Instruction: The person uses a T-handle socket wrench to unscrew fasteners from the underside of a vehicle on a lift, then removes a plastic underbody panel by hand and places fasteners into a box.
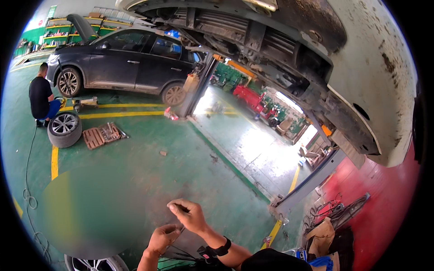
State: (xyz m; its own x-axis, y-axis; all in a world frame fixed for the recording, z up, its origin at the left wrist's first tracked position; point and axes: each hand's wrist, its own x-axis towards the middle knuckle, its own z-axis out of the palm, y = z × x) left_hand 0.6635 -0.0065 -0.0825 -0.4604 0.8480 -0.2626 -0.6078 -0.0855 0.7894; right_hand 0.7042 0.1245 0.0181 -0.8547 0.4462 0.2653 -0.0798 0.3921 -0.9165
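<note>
My left hand (162, 238) and my right hand (189, 215) are close together at the lower middle, over the green floor. The fingers of the left hand are pinched together, and a thin dark piece (182, 230) shows by their tips. My right hand sits a little higher and farther right, its thumb and fingers closed. What either hand holds is too small to name. A black band (221, 246) is round my right wrist. Dark cables or straps (177, 254) lie below the hands.
A pale car (370, 81) hangs raised at the upper right, its underside exposed. Lift posts (199, 86) stand nearby. A person (40, 95) crouches by a dark car (122, 61), a loose wheel (65, 129) and an open tool case (97, 137). A second wheel (118, 263) lies at the lower edge.
</note>
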